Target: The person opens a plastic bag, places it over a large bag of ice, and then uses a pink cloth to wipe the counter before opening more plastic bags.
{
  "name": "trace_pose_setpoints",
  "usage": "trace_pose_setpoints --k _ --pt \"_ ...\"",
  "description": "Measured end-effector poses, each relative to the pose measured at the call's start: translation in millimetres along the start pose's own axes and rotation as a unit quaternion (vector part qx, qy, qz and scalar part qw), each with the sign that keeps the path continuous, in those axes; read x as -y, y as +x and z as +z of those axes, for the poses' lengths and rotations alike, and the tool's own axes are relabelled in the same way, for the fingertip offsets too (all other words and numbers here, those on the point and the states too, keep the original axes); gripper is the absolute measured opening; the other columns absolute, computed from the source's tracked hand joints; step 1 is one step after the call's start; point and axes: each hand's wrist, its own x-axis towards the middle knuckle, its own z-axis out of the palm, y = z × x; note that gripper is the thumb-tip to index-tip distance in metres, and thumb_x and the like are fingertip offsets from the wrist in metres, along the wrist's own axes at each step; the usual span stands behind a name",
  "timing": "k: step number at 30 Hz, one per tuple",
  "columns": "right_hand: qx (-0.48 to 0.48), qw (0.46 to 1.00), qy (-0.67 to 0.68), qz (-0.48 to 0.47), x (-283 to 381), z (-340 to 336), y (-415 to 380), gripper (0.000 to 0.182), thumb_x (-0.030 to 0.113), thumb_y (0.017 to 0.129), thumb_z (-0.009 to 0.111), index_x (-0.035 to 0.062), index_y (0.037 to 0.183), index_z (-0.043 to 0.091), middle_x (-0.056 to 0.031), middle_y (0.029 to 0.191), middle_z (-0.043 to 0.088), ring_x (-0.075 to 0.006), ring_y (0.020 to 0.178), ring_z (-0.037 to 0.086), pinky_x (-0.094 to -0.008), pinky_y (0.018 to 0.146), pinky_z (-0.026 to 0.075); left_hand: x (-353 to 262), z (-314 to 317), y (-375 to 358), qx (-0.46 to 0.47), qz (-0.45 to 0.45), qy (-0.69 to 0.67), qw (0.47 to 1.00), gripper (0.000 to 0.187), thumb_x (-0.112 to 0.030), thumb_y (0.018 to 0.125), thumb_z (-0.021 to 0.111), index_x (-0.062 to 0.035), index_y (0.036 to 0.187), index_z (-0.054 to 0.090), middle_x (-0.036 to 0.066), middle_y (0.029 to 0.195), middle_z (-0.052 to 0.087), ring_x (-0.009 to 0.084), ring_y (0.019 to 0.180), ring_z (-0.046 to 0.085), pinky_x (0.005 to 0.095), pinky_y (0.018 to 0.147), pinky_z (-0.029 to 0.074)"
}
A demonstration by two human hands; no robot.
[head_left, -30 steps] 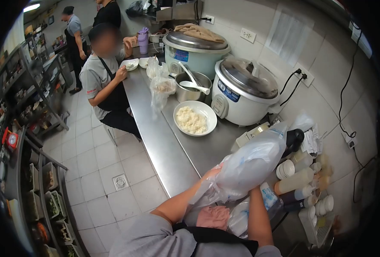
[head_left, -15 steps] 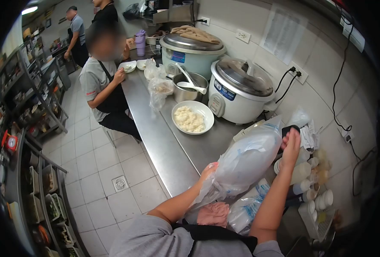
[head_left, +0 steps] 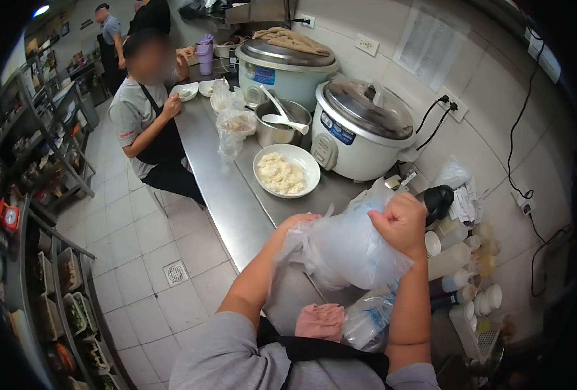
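A translucent, puffed-out plastic bag [head_left: 353, 250] hangs between my two hands over the counter. My left hand [head_left: 298, 224] is closed on its near left side, the fingers partly behind the plastic. At the bag's upper right, my right hand [head_left: 399, 224] is curled into a fist on the plastic, its thumb pointing left. Beneath the bag lie a pink cloth [head_left: 321, 322] and a clear plastic pack with blue print [head_left: 370, 322]. A white bowl of rice [head_left: 282, 172] sits just beyond my left hand.
Two rice cookers, a white one [head_left: 360, 133] and a pale green one [head_left: 285, 78], stand along the wall. A metal pot [head_left: 279, 133] holds white ladles. Squeeze bottles [head_left: 448, 283] line the right side. A seated person [head_left: 148, 117] occupies the counter's far left.
My right hand has come left and closed from loosely bent fingers into a fist at the bag. The bag has turned and bunched closer to me, and my view has shifted slightly.
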Motion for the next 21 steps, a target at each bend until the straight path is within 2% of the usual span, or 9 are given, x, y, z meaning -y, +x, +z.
trace_pose_setpoints --k 3,6,8,10,12,14,15,17,21 --pt "0.012 0.998 0.068 -0.006 -10.1 -0.7 -2.1 0.028 0.011 0.056 0.068 0.0066 0.046 0.042 -0.0050 0.051 0.047 -0.0223 0.054 0.047 -0.0296 0.049 0.036 5.4 8.3 8.2 -0.001 0.002 0.056 0.998 0.029 -0.019 0.077 0.057 -0.0016 0.100 0.054 0.007 0.093 0.058 0.0160 0.081 0.055 0.0290 0.072 0.043" --pt "-0.040 0.979 0.187 -0.074 -33.1 11.0 -3.8 0.014 0.017 0.066 0.064 0.0070 0.064 0.055 -0.0069 0.068 0.056 -0.0201 0.067 0.053 -0.0267 0.059 0.041 5.2 32.3 -3.8 -0.048 0.013 0.101 0.994 0.029 -0.021 0.077 0.058 0.0003 0.096 0.055 0.007 0.087 0.058 0.0150 0.074 0.056 0.0281 0.066 0.044" --pt "-0.118 0.908 0.390 0.101 -27.6 19.9 -19.6 0.023 0.024 0.072 0.059 0.0059 0.086 0.055 -0.0080 0.084 0.057 -0.0202 0.077 0.053 -0.0285 0.070 0.041 -0.6 59.3 -20.6 -0.133 0.032 0.118 0.983 0.030 -0.024 0.077 0.058 0.0020 0.093 0.055 0.008 0.080 0.059 0.0139 0.067 0.055 0.0268 0.060 0.045" --pt "-0.205 0.783 0.530 0.254 -26.7 32.4 -44.7 0.032 0.028 0.078 0.053 0.0050 0.100 0.052 -0.0087 0.096 0.055 -0.0203 0.086 0.051 -0.0302 0.078 0.040 7.2 62.8 -19.9 -0.224 0.106 0.241 0.938 0.030 -0.026 0.078 0.058 0.0025 0.088 0.055 0.008 0.074 0.058 0.0127 0.063 0.053 0.0261 0.056 0.043" --pt "-0.244 0.697 0.549 0.392 -49.6 62.1 -100.1 0.037 0.029 0.081 0.046 0.0044 0.108 0.045 -0.0088 0.105 0.050 -0.0205 0.095 0.046 -0.0316 0.083 0.038 25.1 62.5 -15.7 -0.267 0.163 0.300 0.901 0.030 -0.027 0.078 0.058 0.0025 0.083 0.054 0.007 0.069 0.057 0.0116 0.060 0.051 0.0257 0.054 0.042" --pt "-0.250 0.649 0.526 0.490 -68.5 95.4 -168.1 0.041 0.030 0.084 0.040 0.0038 0.116 0.038 -0.0090 0.113 0.045 -0.0208 0.103 0.042 -0.0331 0.088 0.036 34.1 52.2 -7.4 -0.271 0.218 0.302 0.887 0.028 -0.026 0.077 0.059 0.0019 0.079 0.052 0.007 0.065 0.055 0.0104 0.059 0.049 0.0256 0.053 0.041" --pt "-0.241 0.654 0.501 0.512 -74.4 110.2 -192.8 0.043 0.031 0.086 0.036 0.0035 0.120 0.035 -0.0090 0.117 0.042 -0.0209 0.107 0.039 -0.0338 0.090 0.035 36.6 53.0 -6.4 -0.262 0.221 0.275 0.898 0.027 -0.025 0.078 0.058 0.0014 0.079 0.052 0.007 0.065 0.055 0.0101 0.059 0.048 0.0260 0.053 0.040" --pt "-0.207 0.732 0.409 0.504 -89.9 125.5 -219.4 0.044 0.030 0.086 0.035 0.0034 0.121 0.034 -0.0105 0.119 0.041 -0.0227 0.110 0.038 -0.0358 0.092 0.033 38.2 57.4 -9.3 -0.251 0.231 0.219 0.914 0.023 -0.022 0.078 0.057 0.0004 0.077 0.051 0.007 0.065 0.054 0.0095 0.061 0.047 0.0269 0.054 0.040" --pt "-0.112 0.880 0.172 0.427 -139.0 160.4 -271.4 0.038 0.027 0.080 0.045 0.0041 0.111 0.045 -0.0160 0.112 0.047 -0.0298 0.106 0.042 -0.0409 0.089 0.032 41.5 63.9 -26.1 -0.260 0.310 0.307 0.861 0.017 -0.018 0.079 0.054 -0.0009 0.080 0.050 0.006 0.069 0.053 0.0112 0.064 0.047 0.0290 0.058 0.040"
